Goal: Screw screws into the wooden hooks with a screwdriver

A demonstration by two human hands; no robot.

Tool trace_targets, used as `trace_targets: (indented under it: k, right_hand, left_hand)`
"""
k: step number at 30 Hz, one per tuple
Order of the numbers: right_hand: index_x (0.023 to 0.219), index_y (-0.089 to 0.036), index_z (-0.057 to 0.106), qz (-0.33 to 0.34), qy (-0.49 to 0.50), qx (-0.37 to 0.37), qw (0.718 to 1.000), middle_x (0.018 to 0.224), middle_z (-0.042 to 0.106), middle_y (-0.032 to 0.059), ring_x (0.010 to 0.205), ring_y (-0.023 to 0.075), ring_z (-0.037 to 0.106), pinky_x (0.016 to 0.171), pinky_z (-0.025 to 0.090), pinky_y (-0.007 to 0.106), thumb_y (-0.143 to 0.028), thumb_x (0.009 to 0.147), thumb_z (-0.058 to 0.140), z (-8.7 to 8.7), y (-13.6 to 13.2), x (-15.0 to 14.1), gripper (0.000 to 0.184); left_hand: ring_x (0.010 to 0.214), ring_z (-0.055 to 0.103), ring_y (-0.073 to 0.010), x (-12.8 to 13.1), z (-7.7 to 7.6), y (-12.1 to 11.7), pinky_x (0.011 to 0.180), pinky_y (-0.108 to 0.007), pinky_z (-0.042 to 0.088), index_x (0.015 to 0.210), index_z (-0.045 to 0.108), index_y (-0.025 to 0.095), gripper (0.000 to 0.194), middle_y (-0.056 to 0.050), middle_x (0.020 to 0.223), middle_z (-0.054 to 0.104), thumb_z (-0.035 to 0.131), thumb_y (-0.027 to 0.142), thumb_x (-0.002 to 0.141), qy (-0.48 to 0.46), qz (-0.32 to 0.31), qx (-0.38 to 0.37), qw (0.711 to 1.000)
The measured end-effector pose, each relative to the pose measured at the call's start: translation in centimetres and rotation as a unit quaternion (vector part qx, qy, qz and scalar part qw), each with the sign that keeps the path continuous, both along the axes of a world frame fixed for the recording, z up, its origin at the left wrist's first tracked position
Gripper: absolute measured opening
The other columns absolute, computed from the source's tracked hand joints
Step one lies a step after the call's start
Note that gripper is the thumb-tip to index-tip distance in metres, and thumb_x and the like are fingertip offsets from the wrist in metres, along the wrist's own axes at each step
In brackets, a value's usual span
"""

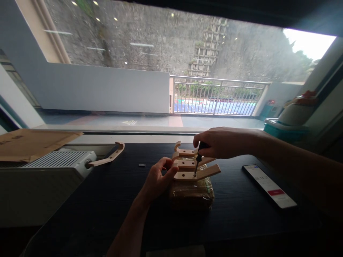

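Observation:
My right hand (218, 142) is wrapped round the dark handle of a screwdriver (198, 159), which stands nearly upright. The tip meets a screw (194, 175) in the right hole of the nearest wooden hook (189, 176). On the left, my left hand (158, 178) pinches this hook's end between thumb and fingers. Two similar pieces, a middle wooden hook (184, 164) and a far wooden hook (186, 152), lie in a row behind it. Beneath them is a brown block wrapped in clear plastic (191, 196). The left hole of the nearest hook shows dark.
A loose screw (142, 165) lies on the black table (112, 207). Another wooden hook (108, 157) rests at the table's left edge, beside a white radiator (64, 159) with cardboard (34, 142) on top. A lit phone (269, 185) lies at right. A window stands behind.

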State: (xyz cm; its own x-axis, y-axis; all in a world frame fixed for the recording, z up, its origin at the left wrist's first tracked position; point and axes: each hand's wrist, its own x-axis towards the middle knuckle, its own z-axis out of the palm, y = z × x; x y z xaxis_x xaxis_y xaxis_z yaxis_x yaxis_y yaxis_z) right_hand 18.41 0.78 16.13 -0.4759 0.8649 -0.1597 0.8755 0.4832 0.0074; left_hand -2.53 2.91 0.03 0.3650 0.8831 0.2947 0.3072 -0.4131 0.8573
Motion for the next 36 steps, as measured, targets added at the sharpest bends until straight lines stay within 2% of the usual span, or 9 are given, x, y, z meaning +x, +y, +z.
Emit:
trace_targets:
  k: [2,4,8,12,18,22,27,31,36]
  right_hand:
    - [0.089,-0.022,0.061,0.001,0.005,-0.015,1.000,0.072,0.062,0.0006,0.054,0.0106,0.048,0.049,0.030,0.026,-0.034,0.083,0.045,0.3,-0.1,-0.1,0.022]
    - [0.084,-0.020,0.061,0.015,0.004,-0.018,1.000,0.073,0.062,0.0012,0.055,0.0104,0.048,0.050,0.030,0.026,-0.031,0.083,0.043,0.5,-0.2,-0.2,0.021]
    - [0.083,-0.020,0.060,0.021,0.006,0.009,1.000,0.072,0.062,0.0016,0.057,0.0104,0.047,0.051,0.030,0.026,-0.031,0.085,0.039,-0.3,-0.3,-0.4,0.023]
    - [0.084,-0.019,0.060,-0.006,0.006,0.042,0.999,0.070,0.061,0.0024,0.054,0.0106,0.046,0.050,0.030,0.026,-0.039,0.087,0.036,-1.2,-0.3,-0.1,0.031]
    - [0.092,-0.021,0.062,-0.009,0.001,0.011,1.000,0.073,0.062,0.0018,0.055,0.0117,0.048,0.050,0.030,0.026,-0.043,0.084,0.043,-0.4,0.1,0.1,0.030]
    - [0.089,-0.022,0.062,0.028,0.028,-0.014,0.999,0.073,0.062,0.0003,0.055,0.0101,0.048,0.051,0.030,0.026,-0.033,0.083,0.045,0.5,0.1,-0.1,0.021]
    - [0.081,-0.018,0.062,0.050,0.026,0.022,0.998,0.071,0.062,0.0014,0.057,0.0100,0.047,0.052,0.030,0.025,-0.030,0.085,0.040,-0.2,-0.3,-0.7,0.025]
    - [0.081,-0.016,0.061,0.012,0.035,0.039,0.999,0.069,0.061,0.0031,0.053,0.0095,0.045,0.050,0.028,0.025,-0.036,0.087,0.038,-1.0,-0.3,-0.8,0.030]
    - [0.084,-0.019,0.063,0.019,0.028,0.021,0.999,0.072,0.063,0.0028,0.055,0.0104,0.047,0.051,0.028,0.026,-0.039,0.085,0.041,-0.3,-0.2,-0.7,0.030]
  left_hand:
    - [0.088,0.056,-0.0215,0.1,-0.3,0.2,0.078,-0.032,0.044,0.090,0.055,0.018,0.038,-0.004,0.090,0.061,0.044,0.054,0.084,-0.016,0.056,0.001,0.998]
    - [0.095,0.055,-0.0234,0.5,-0.7,0.4,0.081,-0.034,0.044,0.099,0.053,0.018,0.044,-0.006,0.100,0.060,0.041,0.057,0.084,-0.052,0.079,-0.010,0.995]
    - [0.109,0.054,-0.0264,1.6,-1.0,0.3,0.088,-0.036,0.045,0.123,0.042,0.018,0.062,-0.011,0.123,0.053,0.042,0.063,0.081,-0.159,0.003,-0.070,0.985]
    - [0.113,0.054,-0.0283,2.0,-1.1,0.2,0.089,-0.036,0.046,0.128,0.038,0.018,0.065,-0.013,0.130,0.049,0.049,0.060,0.080,-0.208,-0.034,-0.117,0.970]
    - [0.111,0.054,-0.0279,1.8,-1.2,0.1,0.085,-0.036,0.049,0.129,0.035,0.018,0.061,-0.014,0.132,0.046,0.048,0.055,0.083,-0.207,-0.043,-0.114,0.971]
    - [0.110,0.054,-0.0282,1.8,-1.1,-0.2,0.083,-0.037,0.051,0.134,0.032,0.024,0.060,-0.011,0.132,0.048,0.051,0.051,0.084,-0.184,-0.052,-0.104,0.976]
    - [0.108,0.056,-0.0278,1.9,-1.1,-0.4,0.081,-0.037,0.052,0.136,0.030,0.029,0.064,-0.009,0.133,0.046,0.059,0.045,0.081,-0.164,-0.050,-0.111,0.979]
    - [0.109,0.056,-0.0277,2.0,-1.0,-0.5,0.082,-0.036,0.052,0.135,0.031,0.028,0.062,-0.009,0.133,0.046,0.058,0.044,0.081,-0.155,-0.043,-0.106,0.981]
    - [0.108,0.057,-0.0286,2.0,-0.9,-0.6,0.080,-0.037,0.053,0.134,0.032,0.027,0.063,-0.011,0.134,0.046,0.058,0.045,0.080,-0.161,-0.042,-0.111,0.980]
